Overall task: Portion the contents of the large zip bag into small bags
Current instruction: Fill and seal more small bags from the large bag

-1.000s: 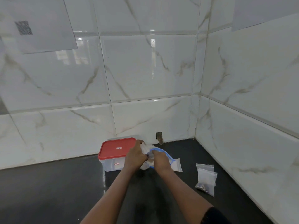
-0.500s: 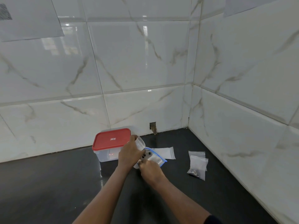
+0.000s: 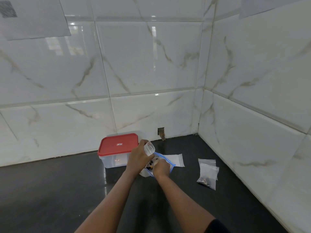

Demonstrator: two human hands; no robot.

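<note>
Gripped a small clear bag, mouth up, in the left hand, just above the large zip bag lying on the dark counter beside the red-lidded box. Had the right hand in that bag's blue-edged mouth by dark pieces; could not tell its grip. Noted filled small bags apart, rightward.

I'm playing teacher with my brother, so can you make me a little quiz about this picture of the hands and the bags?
1. True or false: the box lid is blue.
2. Which hand holds the clear cup? A) left hand B) right hand
3. Fill in: the small bags lie to the ____ of the large zip bag.
Key: 1 false, it is red; 2 A; 3 right.
</note>
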